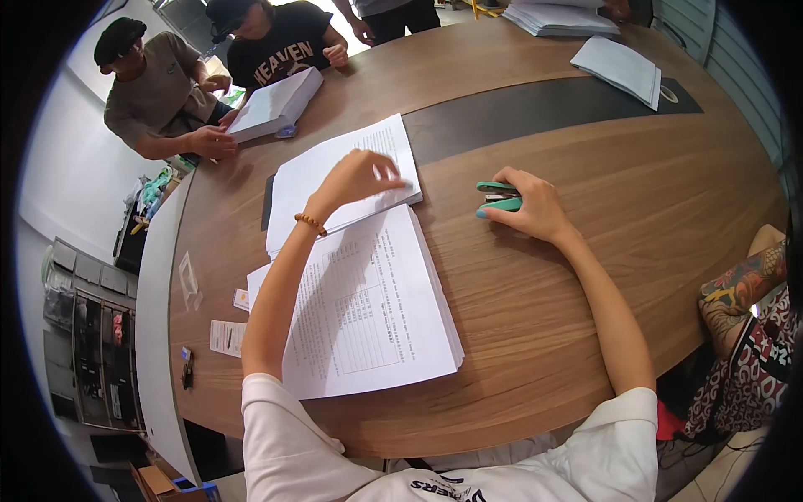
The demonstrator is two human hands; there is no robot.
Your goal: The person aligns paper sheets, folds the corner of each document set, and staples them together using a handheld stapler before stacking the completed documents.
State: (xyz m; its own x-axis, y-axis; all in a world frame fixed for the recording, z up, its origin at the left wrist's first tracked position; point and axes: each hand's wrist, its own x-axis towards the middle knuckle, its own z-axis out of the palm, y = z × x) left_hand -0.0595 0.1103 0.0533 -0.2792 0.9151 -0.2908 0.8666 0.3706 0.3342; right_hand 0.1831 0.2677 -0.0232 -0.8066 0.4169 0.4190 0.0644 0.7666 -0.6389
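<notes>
My right hand point(534, 204) is wrapped round a green stapler point(502, 196), its jaws facing left above the wooden table. My left hand point(365, 181), with a beaded bracelet point(310, 223) at the wrist, hovers over the far stack of printed paper point(305, 180), close to its right edge. The fingers there are curved and apart, slightly blurred, with nothing visible between them. Nearer to me lies a second thick stack of printed sheets point(418, 309), its top page showing a table; my left forearm covers part of it.
Two people stand at the far left of the table point(535, 326), beside a thick paper stack point(280, 105). More paper point(623, 69) and a tape roll point(668, 94) lie far right. A tattooed arm point(736, 289) is at the right edge. Small cards point(227, 337) sit at left.
</notes>
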